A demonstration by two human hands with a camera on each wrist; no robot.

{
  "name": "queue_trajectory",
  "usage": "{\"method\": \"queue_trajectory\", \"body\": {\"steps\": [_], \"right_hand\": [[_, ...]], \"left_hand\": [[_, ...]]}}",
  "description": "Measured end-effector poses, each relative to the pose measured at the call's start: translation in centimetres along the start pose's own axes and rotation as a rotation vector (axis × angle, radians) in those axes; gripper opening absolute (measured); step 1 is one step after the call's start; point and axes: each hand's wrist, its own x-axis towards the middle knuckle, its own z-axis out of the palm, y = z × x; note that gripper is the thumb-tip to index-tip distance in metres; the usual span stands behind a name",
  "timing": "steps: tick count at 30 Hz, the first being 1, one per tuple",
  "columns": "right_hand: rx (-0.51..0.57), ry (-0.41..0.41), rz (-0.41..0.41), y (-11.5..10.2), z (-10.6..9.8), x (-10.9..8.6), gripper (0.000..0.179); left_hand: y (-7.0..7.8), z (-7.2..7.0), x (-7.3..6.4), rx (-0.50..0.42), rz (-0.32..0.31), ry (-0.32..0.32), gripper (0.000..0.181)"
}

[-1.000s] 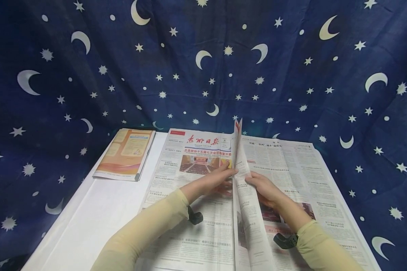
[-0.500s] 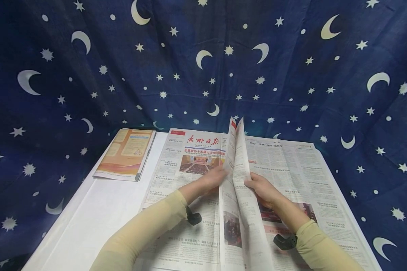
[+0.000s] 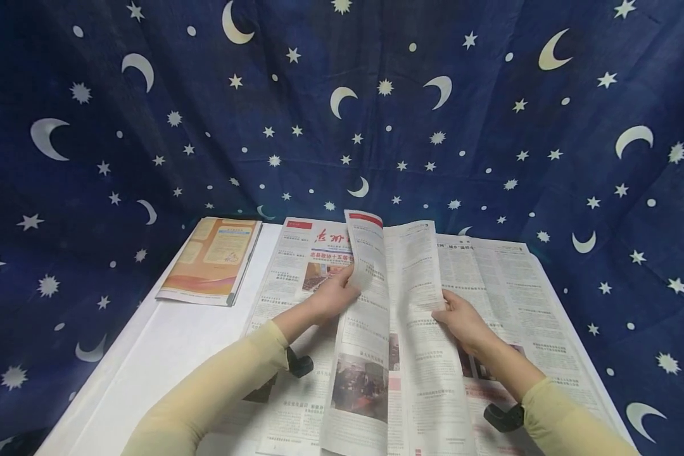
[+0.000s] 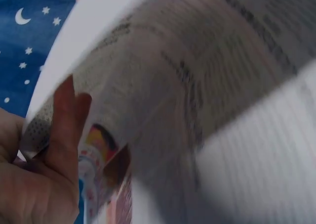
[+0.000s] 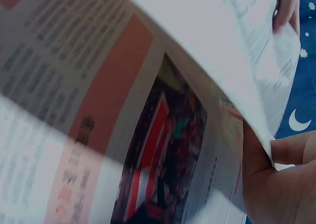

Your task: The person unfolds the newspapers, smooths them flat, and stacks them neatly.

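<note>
A large newspaper (image 3: 507,304) lies spread on the table, and its inner pages are raised in the middle. My left hand (image 3: 332,296) pinches the edge of the left raised page (image 3: 361,316), which curls up and over to the left. In the left wrist view the left thumb and fingers (image 4: 64,130) show at that page's edge. My right hand (image 3: 462,320) pinches the outer edge of the right raised page (image 3: 422,304). The right wrist view shows the right thumb and a finger gripping the paper edge, with printed columns and a photo (image 5: 165,150) below it.
An orange-covered booklet stack (image 3: 213,259) lies at the back left of the white table (image 3: 165,354). A dark blue cloth (image 3: 319,95) with moons and stars hangs behind the table and at both sides. Each wrist wears a black strap-on device (image 3: 504,418).
The two raised pages, nearly together a second ago, have spread apart. My left hand has moved left with its page; my right hand has shifted slightly right with the other.
</note>
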Motion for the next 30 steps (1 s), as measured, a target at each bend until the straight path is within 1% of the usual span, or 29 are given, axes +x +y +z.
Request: {"method": "queue_trajectory", "body": {"steps": [3, 7, 10, 17, 20, 24, 27, 28, 30], "right_hand": [[-0.003, 0.014, 0.002, 0.0, -0.6, -0.4, 0.065], [-0.016, 0.025, -0.002, 0.0, -1.4, -0.7, 0.066], [-0.036, 0.044, -0.012, 0.0, -2.0, -0.9, 0.066], [-0.102, 0.099, -0.018, -0.1, -3.9, -1.9, 0.066], [-0.105, 0.105, -0.025, -0.1, -5.0, -2.6, 0.065], [-0.128, 0.111, -0.046, -0.3, -6.2, -3.3, 0.063], [-0.152, 0.111, -0.073, -0.4, -7.0, -3.8, 0.063], [-0.158, 0.11, -0.077, -0.5, -7.3, -3.9, 0.063], [-0.182, 0.11, -0.087, -0.7, -7.8, -4.2, 0.064]], "left_hand": [[0.1, -1.5, -0.6, -0.005, 0.002, 0.018, 0.068], [0.3, -3.6, -1.4, -0.079, 0.002, 0.015, 0.073], [0.4, -5.3, -2.0, -0.099, 0.013, 0.017, 0.076], [0.7, -9.1, -3.6, -0.043, 0.019, 0.068, 0.078], [0.9, -10.3, -4.3, -0.067, 0.022, 0.068, 0.077], [0.8, -11.4, -5.0, -0.152, 0.058, 0.04, 0.075], [0.6, -12.3, -5.3, -0.164, 0.108, 0.027, 0.074], [0.5, -12.5, -5.4, -0.163, 0.117, 0.026, 0.075], [0.4, -13.1, -5.7, -0.132, 0.123, 0.035, 0.075]]}}
